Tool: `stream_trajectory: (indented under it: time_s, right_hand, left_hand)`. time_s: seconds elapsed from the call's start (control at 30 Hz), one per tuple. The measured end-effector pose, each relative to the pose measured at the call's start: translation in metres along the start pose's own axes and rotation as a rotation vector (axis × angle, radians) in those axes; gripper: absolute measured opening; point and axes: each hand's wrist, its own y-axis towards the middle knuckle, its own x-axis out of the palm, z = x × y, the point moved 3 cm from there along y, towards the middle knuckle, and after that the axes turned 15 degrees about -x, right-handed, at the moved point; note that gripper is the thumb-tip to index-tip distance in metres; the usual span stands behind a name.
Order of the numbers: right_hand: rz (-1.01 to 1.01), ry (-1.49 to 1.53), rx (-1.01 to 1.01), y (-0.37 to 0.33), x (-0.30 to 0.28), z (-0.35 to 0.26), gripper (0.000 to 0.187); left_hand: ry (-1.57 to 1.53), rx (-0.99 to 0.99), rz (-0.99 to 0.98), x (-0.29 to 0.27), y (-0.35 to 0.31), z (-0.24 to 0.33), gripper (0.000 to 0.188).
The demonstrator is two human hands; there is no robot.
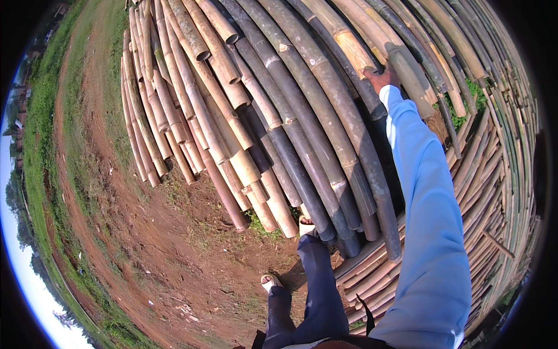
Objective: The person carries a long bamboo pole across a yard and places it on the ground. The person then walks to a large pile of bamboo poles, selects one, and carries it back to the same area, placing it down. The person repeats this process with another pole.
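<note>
We see our right hand [382, 76] at the end of a fully outstretched arm in a light blue sleeve [427, 221], fingers curled onto a dark bamboo pole [349, 139] high on a big stack of bamboo poles [244, 104]; how firmly they close around it we cannot tell. Our left hand is out of view. The pole lies on top of the stack, sloping down toward our feet, with its cut end near our sandal [306, 225]. We judge it long, stiff and fairly heavy, with a smooth skin that may slip; the ridged nodes offer the surest hold. Red dirt ground [174, 256] lies to our left.
</note>
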Motion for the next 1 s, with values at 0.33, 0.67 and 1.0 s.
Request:
stream_trajectory:
  time_s: [0.33, 0.67, 1.0]
  right_hand:
    - [-0.370, -0.164, 0.021, 0.062, 0.061, 0.012, 0.109]
    - [-0.277, -0.160, -0.126, 0.063, 0.056, 0.002, 0.100]
    - [-0.371, 0.431, -0.104, -0.040, 0.021, -0.173, 0.080]
  left_hand:
    - [-0.249, -0.109, -0.027, 0.028, -0.011, -0.052, 0.027]
    - [-0.223, -0.098, -0.028, -0.001, -0.037, -0.050, 0.024]
    - [-0.479, -0.124, -0.038, -0.062, -0.108, 0.008, 0.019]
